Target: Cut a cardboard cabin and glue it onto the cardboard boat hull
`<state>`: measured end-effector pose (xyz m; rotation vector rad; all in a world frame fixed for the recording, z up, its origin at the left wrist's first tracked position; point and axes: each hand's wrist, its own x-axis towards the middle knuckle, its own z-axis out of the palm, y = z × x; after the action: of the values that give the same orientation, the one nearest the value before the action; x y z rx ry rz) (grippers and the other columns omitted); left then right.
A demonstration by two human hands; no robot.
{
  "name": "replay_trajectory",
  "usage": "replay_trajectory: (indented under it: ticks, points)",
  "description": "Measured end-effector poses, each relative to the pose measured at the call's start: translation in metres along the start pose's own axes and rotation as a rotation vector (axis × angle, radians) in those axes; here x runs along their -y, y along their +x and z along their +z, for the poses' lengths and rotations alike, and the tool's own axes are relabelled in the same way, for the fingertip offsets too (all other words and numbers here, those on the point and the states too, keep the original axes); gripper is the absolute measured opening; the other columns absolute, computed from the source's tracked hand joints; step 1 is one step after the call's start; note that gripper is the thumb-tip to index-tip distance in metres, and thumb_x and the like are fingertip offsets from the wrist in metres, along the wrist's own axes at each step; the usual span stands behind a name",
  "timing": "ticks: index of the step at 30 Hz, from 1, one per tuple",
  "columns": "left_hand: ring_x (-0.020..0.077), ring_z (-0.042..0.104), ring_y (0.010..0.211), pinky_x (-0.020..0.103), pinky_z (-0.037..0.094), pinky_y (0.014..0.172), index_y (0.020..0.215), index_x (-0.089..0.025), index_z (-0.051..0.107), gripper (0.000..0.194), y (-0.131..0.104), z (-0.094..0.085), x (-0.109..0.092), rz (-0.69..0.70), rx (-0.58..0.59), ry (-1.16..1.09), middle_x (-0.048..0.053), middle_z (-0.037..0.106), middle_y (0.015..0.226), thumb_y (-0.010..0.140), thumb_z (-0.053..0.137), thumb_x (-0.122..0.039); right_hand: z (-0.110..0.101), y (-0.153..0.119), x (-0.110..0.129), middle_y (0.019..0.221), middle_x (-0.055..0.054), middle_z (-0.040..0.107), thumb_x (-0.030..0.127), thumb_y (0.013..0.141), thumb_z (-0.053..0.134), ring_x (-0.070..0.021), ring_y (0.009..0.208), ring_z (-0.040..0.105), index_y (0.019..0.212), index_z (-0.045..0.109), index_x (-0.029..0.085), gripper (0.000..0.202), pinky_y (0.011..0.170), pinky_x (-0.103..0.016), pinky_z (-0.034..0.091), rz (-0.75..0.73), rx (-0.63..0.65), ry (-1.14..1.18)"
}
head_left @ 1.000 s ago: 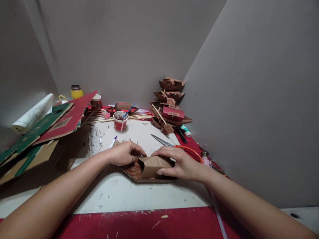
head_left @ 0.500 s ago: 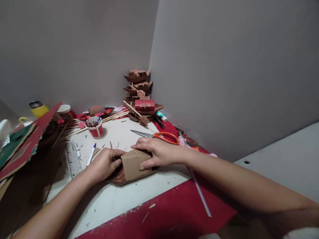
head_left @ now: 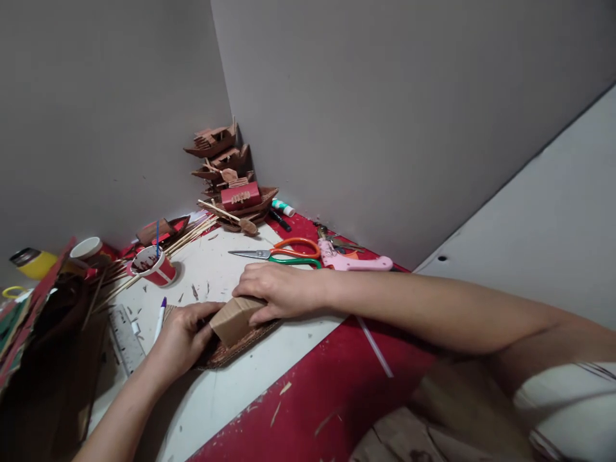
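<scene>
A folded piece of tan cardboard point(head_left: 231, 324) stands like an arched cover in a brown cardboard boat point(head_left: 240, 348), which lies on the white work surface. My right hand point(head_left: 274, 289) is closed over the piece's right end, thumb on the near face and fingers over the top. My left hand point(head_left: 185, 333) pinches the piece's left edge; its fingertips are partly hidden. Behind my right hand lie scissors point(head_left: 264, 254) with one orange and one green handle. A white marker with a purple tip point(head_left: 160, 319) is beside my left hand.
Finished model boats point(head_left: 240, 196) are stacked in the wall corner. A red-and-white paint cup point(head_left: 166, 271) with a blue brush stands at back left, near thin wooden sticks point(head_left: 192, 236). A pink glue gun point(head_left: 356, 261) lies right, a ruler point(head_left: 126, 340) left.
My head view has swung to the right, so the scene sits further left. The cardboard piece has tilted and narrowed between my hands, and the boat floor now shows in front of it.
</scene>
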<state>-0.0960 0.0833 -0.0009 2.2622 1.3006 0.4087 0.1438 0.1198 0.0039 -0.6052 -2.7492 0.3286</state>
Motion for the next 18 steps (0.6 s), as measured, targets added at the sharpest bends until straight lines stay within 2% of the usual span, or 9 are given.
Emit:
replay_trajectory:
  ticks: [4,8,11,15,18]
  points:
    - [0.0206,0.07,0.084,0.028,0.052,0.078,0.108,-0.02,0.072,0.03,-0.001,-0.007,0.0,-0.074,0.061,-0.055,0.003,0.078,0.095,0.083,0.056,-0.019,0.0,-0.002,0.001,0.095,-0.01,0.067,0.037,0.083,0.072,-0.0218,0.09,0.055,0.105,0.065,0.012,0.034,0.081,-0.032,0.046,-0.037,-0.026,-0.051]
    - [0.0246,0.067,0.103,0.035,0.051,0.089,0.127,-0.019,0.061,0.047,-0.008,-0.022,-0.005,-0.107,0.054,-0.078,0.008,0.072,0.119,0.081,0.062,-0.027,0.001,-0.003,0.002,0.092,-0.01,0.068,0.037,0.083,0.072,-0.0225,0.089,0.055,0.104,0.065,0.01,0.035,0.079,-0.033,0.046,-0.07,-0.051,-0.091]
    - [0.0273,0.064,0.109,0.04,0.05,0.094,0.126,-0.023,0.063,0.047,-0.015,-0.028,-0.011,-0.081,-0.006,-0.004,0.009,0.069,0.124,0.08,0.064,-0.033,0.002,-0.004,0.004,0.091,-0.01,0.067,0.037,0.085,0.069,-0.0223,0.089,0.055,0.102,0.065,0.011,0.032,0.079,-0.032,0.045,-0.081,-0.04,-0.117]
    - [0.0268,0.064,0.109,0.039,0.052,0.09,0.125,-0.024,0.062,0.042,-0.026,-0.025,-0.019,-0.088,-0.11,-0.011,0.009,0.07,0.119,0.084,0.057,-0.029,0.0,-0.004,0.003,0.092,-0.01,0.065,0.037,0.083,0.071,-0.0226,0.09,0.055,0.102,0.064,0.011,0.033,0.08,-0.032,0.046,-0.067,-0.058,-0.097]
    - [0.0246,0.065,0.106,0.035,0.052,0.088,0.127,-0.022,0.056,0.042,-0.036,-0.022,-0.025,-0.19,-0.302,-0.179,0.01,0.071,0.114,0.086,0.057,-0.031,-0.007,-0.005,-0.001,0.095,-0.009,0.064,0.038,0.079,0.075,-0.0218,0.091,0.055,0.106,0.062,0.012,0.04,0.081,-0.033,0.046,-0.055,-0.143,-0.021]
